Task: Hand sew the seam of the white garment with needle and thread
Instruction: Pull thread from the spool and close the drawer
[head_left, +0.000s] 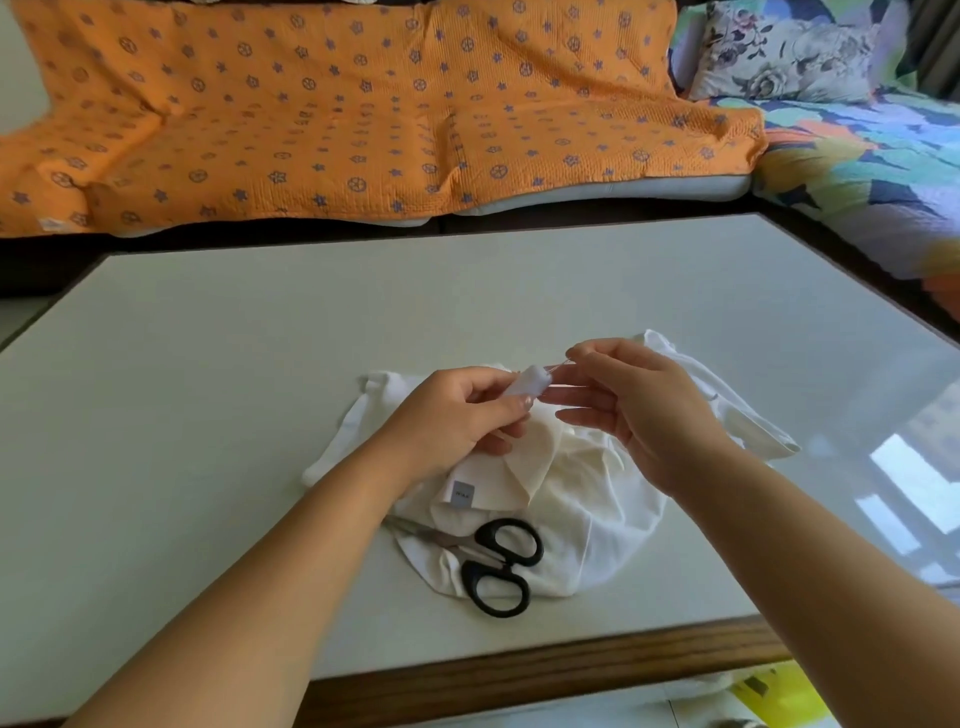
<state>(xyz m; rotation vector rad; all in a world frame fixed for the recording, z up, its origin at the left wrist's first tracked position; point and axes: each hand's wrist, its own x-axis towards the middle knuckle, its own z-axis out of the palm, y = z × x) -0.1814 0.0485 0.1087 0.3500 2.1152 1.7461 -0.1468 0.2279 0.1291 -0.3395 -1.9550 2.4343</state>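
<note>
On the pale table (260, 364), toward its near edge, a crumpled white garment (597, 499) in a loose heap. Above the heap, left hand (452, 415) and right hand (644, 410), close together but apart. On the garment's near side, black-handled scissors (501, 566), closed, blades pointing left. In the left hand's curled thumb and fingers, a white thread spool (527, 384). Between right thumb and forefinger, pinched, a fine thread (557, 367) running from the spool; remaining fingers loosely extended.

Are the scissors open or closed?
Closed: the scissors lie on the white garment with blades together in one strip and black handle loops side by side.
</note>
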